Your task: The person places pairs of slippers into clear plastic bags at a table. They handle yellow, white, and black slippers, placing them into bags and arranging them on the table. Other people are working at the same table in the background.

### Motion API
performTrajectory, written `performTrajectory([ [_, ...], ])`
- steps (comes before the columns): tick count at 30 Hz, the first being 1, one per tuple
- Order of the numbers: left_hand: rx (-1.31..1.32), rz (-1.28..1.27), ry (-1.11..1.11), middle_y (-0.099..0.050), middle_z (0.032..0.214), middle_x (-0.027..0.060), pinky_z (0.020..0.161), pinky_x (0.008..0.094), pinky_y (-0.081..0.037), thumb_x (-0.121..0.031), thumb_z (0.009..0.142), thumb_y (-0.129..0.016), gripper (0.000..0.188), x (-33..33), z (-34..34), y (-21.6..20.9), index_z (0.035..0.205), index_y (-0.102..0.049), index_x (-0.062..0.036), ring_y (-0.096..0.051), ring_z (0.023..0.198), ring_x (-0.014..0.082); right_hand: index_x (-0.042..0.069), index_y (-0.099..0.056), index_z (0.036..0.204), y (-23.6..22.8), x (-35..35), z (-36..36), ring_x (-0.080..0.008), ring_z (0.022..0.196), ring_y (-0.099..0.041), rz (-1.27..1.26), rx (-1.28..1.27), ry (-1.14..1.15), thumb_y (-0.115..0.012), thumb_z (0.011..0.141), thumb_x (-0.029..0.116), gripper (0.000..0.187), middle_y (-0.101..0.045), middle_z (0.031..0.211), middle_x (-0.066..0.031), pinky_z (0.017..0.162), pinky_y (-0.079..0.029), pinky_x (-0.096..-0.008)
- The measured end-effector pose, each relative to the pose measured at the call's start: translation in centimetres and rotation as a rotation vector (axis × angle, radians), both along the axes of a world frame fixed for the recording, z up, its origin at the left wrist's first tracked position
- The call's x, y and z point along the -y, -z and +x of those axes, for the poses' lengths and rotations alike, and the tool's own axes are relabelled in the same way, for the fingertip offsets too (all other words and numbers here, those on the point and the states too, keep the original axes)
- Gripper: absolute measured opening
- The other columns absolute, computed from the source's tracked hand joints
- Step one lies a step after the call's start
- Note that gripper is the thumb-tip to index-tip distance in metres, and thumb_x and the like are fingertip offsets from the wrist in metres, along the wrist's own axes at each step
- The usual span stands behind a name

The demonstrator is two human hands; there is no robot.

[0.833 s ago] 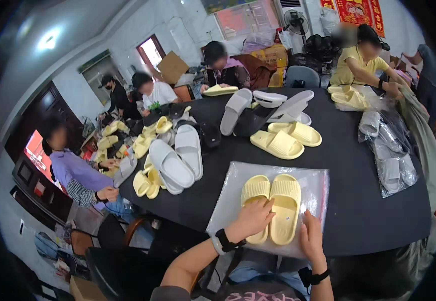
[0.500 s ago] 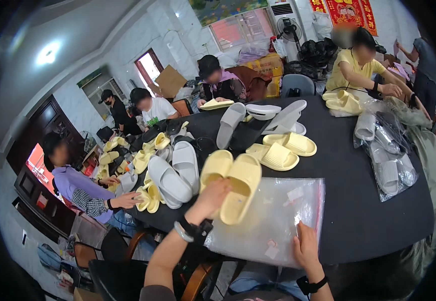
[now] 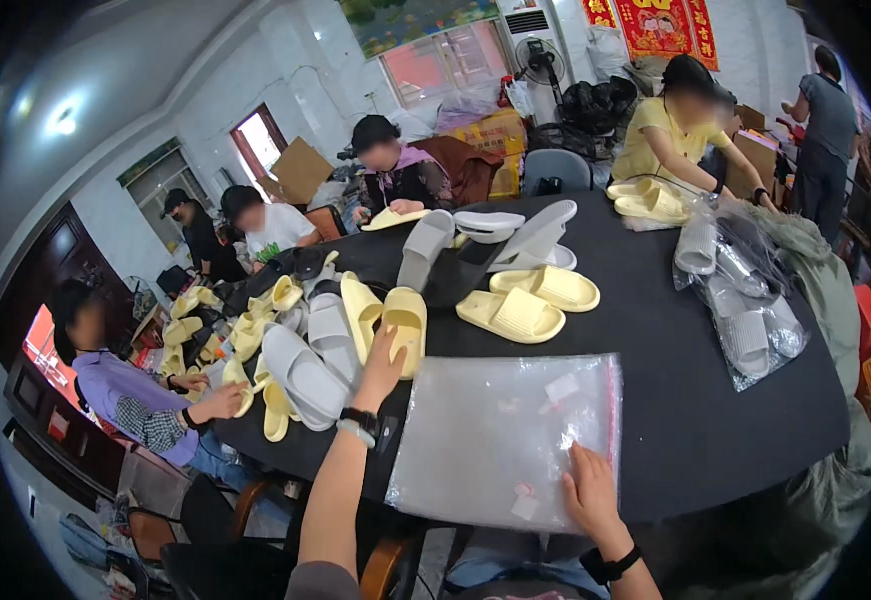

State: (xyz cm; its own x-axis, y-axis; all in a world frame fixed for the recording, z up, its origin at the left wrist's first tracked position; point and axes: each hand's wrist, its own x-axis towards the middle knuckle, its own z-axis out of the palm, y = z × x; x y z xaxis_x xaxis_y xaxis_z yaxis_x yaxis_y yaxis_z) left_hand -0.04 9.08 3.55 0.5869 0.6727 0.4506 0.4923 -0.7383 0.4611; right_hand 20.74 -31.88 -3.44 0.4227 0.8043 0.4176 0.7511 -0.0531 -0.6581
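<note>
My left hand is at the inner edges of a pair of pale yellow slippers, its fingers gripping between the left slipper and the right slipper. They stand just beside a pair of grey slippers. Flat at the table's near edge lies a stack of clear plastic bags with a pink strip along its right side. My right hand rests open on the lower right of that stack, fingers stretched out, holding nothing.
Another yellow pair lies beyond the bags, with more grey slippers behind. Bagged grey slippers lie at the right of the black table. Several people work around it; a yellow-shirted person is at the far right.
My left hand has carried the yellow pair left and away from me, off the bags to beside the grey slippers. My right hand stays on the bags. The whole view has shifted slightly.
</note>
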Motion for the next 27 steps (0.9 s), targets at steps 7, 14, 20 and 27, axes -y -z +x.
performTrajectory([
  [7, -0.184, -0.506, 0.057, -0.030, 0.155, 0.0256, 0.118, 0.0381, -0.024, -0.026, 0.099, -0.058, 0.068, 9.7, -5.9, 3.9, 0.150, -0.026, 0.0059, -0.030, 0.145, 0.0323, -0.005, -0.047, 0.135, -3.7, 0.1, -0.4, -0.0421, 0.128, -0.046, -0.018, 0.042, -0.061, -0.061, 0.088, 0.008, 0.050, -0.049, 0.134, -0.0265, 0.106, -0.038, -0.0488],
  [14, 0.193, -0.854, 0.073, -0.017, 0.160, 0.0239, 0.120, 0.0366, -0.018, -0.022, 0.101, -0.055, 0.074, 11.8, -8.3, 7.7, 0.153, -0.013, 0.0080, -0.019, 0.149, 0.0290, -0.006, -0.033, 0.148, -4.9, 2.7, 3.6, -0.0410, 0.140, -0.035, -0.061, -0.190, 0.188, -0.049, 0.100, 0.023, 0.058, -0.036, 0.151, -0.0279, 0.116, -0.026, -0.0455],
  [20, 0.168, -0.752, 0.116, -0.018, 0.160, 0.0234, 0.120, 0.0367, -0.016, -0.022, 0.099, -0.057, 0.075, 11.8, -8.6, 10.4, 0.153, -0.013, 0.0074, -0.017, 0.149, 0.0294, -0.008, -0.018, 0.152, 0.8, 1.7, 4.1, -0.0336, 0.149, -0.019, 0.030, -0.684, -0.004, -0.043, 0.105, 0.030, 0.065, -0.019, 0.159, -0.0267, 0.120, -0.015, -0.0393],
  [27, -0.134, -0.205, 0.103, -0.022, 0.158, 0.0265, 0.120, 0.0492, -0.015, -0.019, 0.092, -0.061, 0.078, 15.7, -7.6, 5.1, 0.152, -0.018, 0.0064, -0.021, 0.147, 0.0411, -0.007, -0.018, 0.152, 0.0, 2.6, 6.1, -0.0319, 0.150, -0.015, -0.011, -0.671, 0.009, -0.044, 0.105, 0.029, 0.065, -0.018, 0.160, -0.0245, 0.121, -0.014, -0.0391],
])
